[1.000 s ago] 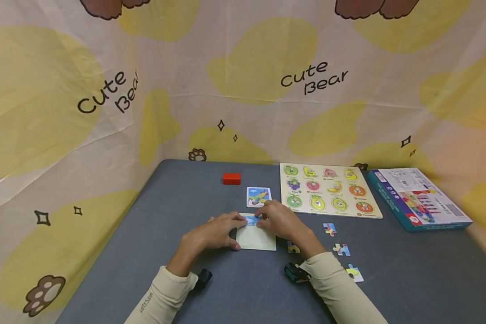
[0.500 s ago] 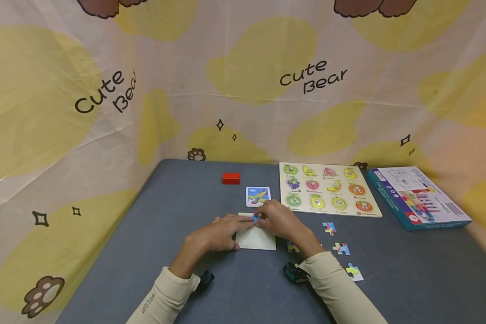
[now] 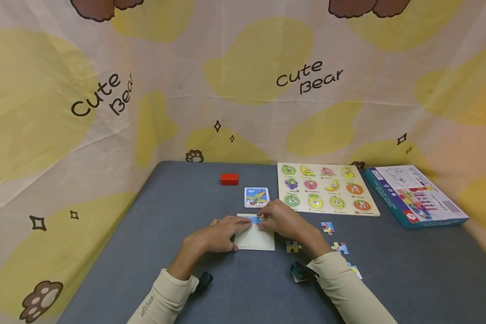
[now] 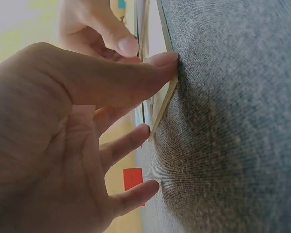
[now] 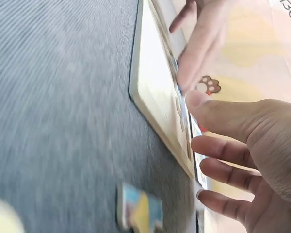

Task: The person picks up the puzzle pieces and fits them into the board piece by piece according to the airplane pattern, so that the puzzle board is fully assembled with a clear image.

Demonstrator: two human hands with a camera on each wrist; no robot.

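A pale puzzle tray lies at the table's middle, with blue puzzle pieces along its far edge. My left hand rests at the tray's left side: its thumb touches the near-left edge, and its straight forefinger lies on the blue pieces. From the right, my right hand reaches over the tray, thumb and bent forefinger pinching at a blue puzzle piece, which they mostly hide. Its other fingers are curved above the tray's far side in the right wrist view. Just beyond the tray lies a small airplane picture card.
Several loose puzzle pieces lie to the right, including a yellow-and-blue one near the tray and another farther off. A red block, a fruit board and a teal-sided box stand at the back.
My right hand and forearm have shifted slightly right, uncovering more of the loose yellow-and-blue piece. More blue shows between the two hands than half a second ago. My left hand has hardly moved.
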